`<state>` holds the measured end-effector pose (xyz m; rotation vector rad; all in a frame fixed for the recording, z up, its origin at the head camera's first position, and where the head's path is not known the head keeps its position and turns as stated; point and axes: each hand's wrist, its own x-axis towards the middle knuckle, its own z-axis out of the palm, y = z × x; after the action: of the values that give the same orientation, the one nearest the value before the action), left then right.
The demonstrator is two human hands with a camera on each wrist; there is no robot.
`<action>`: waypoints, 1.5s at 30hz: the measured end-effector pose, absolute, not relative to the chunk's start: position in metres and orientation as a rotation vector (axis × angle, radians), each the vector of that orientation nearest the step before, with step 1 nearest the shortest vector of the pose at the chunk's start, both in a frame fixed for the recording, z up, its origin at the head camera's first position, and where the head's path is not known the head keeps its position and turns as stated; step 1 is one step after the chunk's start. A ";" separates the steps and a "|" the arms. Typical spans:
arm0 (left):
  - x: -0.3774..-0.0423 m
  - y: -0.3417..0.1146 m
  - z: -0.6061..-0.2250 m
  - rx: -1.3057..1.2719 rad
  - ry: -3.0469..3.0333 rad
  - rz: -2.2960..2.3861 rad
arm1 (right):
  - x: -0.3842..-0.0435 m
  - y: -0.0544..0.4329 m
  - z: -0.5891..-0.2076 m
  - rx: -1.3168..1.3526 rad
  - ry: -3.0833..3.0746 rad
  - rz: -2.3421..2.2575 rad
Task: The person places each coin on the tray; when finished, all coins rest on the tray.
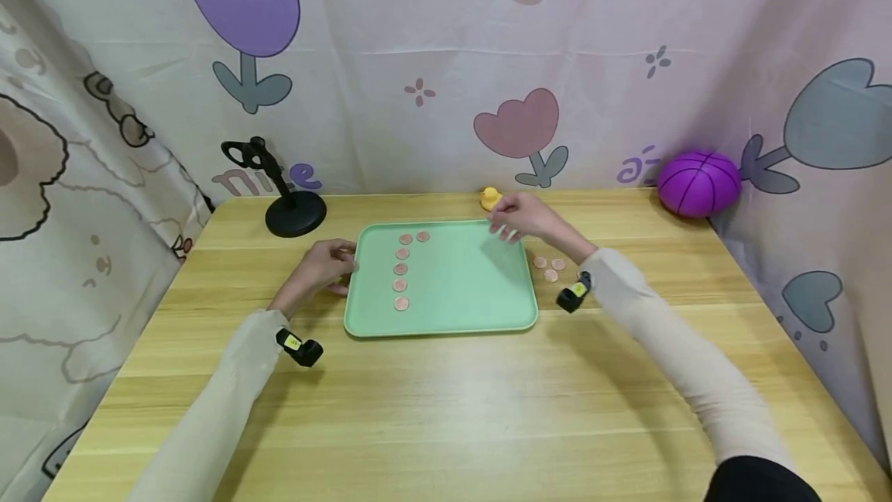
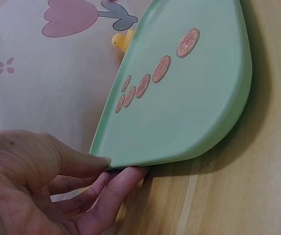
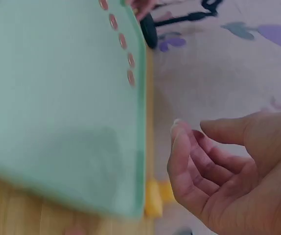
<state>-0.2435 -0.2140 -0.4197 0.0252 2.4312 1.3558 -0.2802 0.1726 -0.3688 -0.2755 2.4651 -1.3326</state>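
Observation:
A light green tray [image 1: 460, 308] lies on the wooden table, bearing several copper-coloured coins [image 1: 401, 304]. Most of them form a column near its left side, and one sits beside the column's top. My left hand [image 1: 322, 266] pinches the tray's left rim, thumb on top and fingers against the outer side, as the left wrist view shows. Over the tray's far right corner hovers my right hand [image 1: 521, 217]. In the right wrist view its fingers [image 3: 182, 156] are loosely bent, a gap separates them from the thumb, and nothing shows between them.
More coins [image 1: 550, 276] lie on the table right of the tray, close to the right wrist. Behind the tray sits a yellow rubber duck [image 1: 490, 198]. A black stand [image 1: 296, 214] is at the back left, a purple ball [image 1: 699, 183] at the back right, before a patterned curtain [image 1: 390, 130].

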 end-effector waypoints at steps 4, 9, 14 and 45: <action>-0.244 -0.215 -0.421 0.023 2.441 1.353 | -0.273 0.213 -0.370 -0.300 2.506 -1.321; -0.244 -0.215 -0.420 0.023 2.445 1.356 | -0.263 0.254 -0.380 -0.335 2.589 -1.241; -0.243 -0.215 -0.417 0.035 2.441 1.362 | -0.252 0.278 -0.387 -0.445 2.608 -1.172; -0.242 -0.212 -0.417 0.001 2.414 1.368 | -0.243 0.295 -0.434 -0.432 2.575 -1.188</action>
<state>-0.2423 -0.2118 -0.4174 0.0006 2.4141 1.3677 -0.2426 0.2947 -0.4336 -0.4324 2.5752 -1.1877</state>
